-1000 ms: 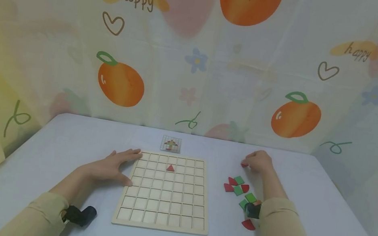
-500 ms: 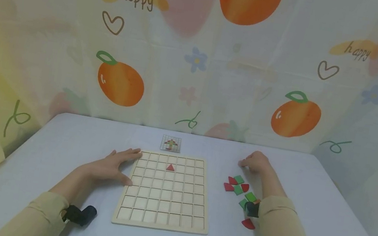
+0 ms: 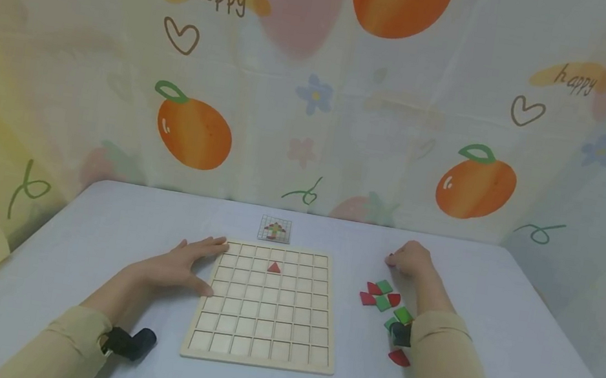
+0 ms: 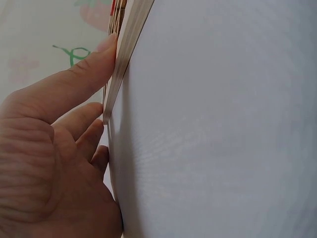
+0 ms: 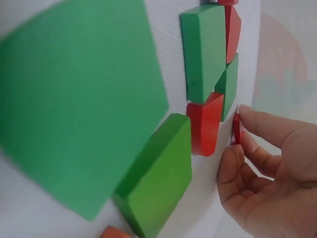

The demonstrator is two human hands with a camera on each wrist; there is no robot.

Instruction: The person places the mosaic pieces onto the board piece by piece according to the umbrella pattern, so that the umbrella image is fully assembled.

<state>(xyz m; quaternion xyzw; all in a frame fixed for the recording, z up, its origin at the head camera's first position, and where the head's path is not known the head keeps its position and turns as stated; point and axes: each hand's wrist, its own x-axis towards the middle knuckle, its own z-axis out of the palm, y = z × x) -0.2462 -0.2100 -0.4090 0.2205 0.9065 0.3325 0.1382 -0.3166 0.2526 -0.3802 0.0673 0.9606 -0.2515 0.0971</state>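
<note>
My left hand [image 3: 173,268] is spread along the left edge of the square wooden grid board [image 3: 256,361]. Its thumb and fingertips rest at that edge, the thumb over the rim in the left wrist view. A red triangle [image 3: 274,268] lies in a cell of the board's second row from the back. To the board's right, behind the loose pieces, my right hand [image 3: 413,259] pinches a small red piece [image 5: 236,130] between thumb and fingers, close over the table. Much of that piece's shape is hidden by the fingers.
Several red and green flat pieces, such as a green one [image 3: 382,303] and a red quarter circle [image 3: 399,357], lie right of the board. An orange piece [image 5: 116,232] shows in the right wrist view. Behind the board lies a small picture card [image 3: 275,229].
The red piece at my right fingertips turned out of sight and now shows slightly again. That hand has shifted only a little. My left hand has stayed at the board.
</note>
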